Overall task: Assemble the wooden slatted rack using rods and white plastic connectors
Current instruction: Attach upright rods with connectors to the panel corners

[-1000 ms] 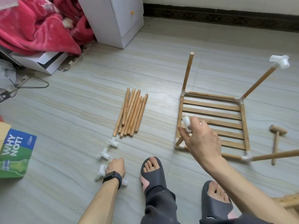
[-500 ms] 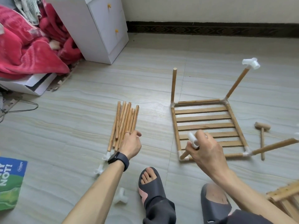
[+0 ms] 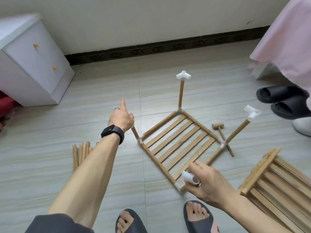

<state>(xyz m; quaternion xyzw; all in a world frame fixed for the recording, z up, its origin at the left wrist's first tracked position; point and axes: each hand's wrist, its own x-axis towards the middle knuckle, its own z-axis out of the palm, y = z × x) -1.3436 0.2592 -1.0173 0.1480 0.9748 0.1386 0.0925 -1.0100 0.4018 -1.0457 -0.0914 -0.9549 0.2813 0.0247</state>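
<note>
A wooden slatted panel (image 3: 176, 142) lies on the floor with upright rods at its corners. The far rod (image 3: 181, 95) and the right rod (image 3: 237, 130) each carry a white connector on top. My left hand (image 3: 121, 116) grips the top of the left corner rod (image 3: 135, 134), index finger stretched out. My right hand (image 3: 208, 180) holds a white plastic connector (image 3: 189, 177) just above the short near corner rod (image 3: 182, 188), whose top is hidden.
Loose rods (image 3: 80, 153) lie left of my forearm. A small wooden mallet (image 3: 218, 127) lies beside the panel, a second slatted panel (image 3: 277, 187) at right. A white cabinet (image 3: 33, 61) stands far left; black slippers (image 3: 282, 100) and pink cloth (image 3: 286, 39) far right.
My left hand left the loose rods and took hold of the left corner rod. My right hand kept the connector at the near corner. The view swung right.
</note>
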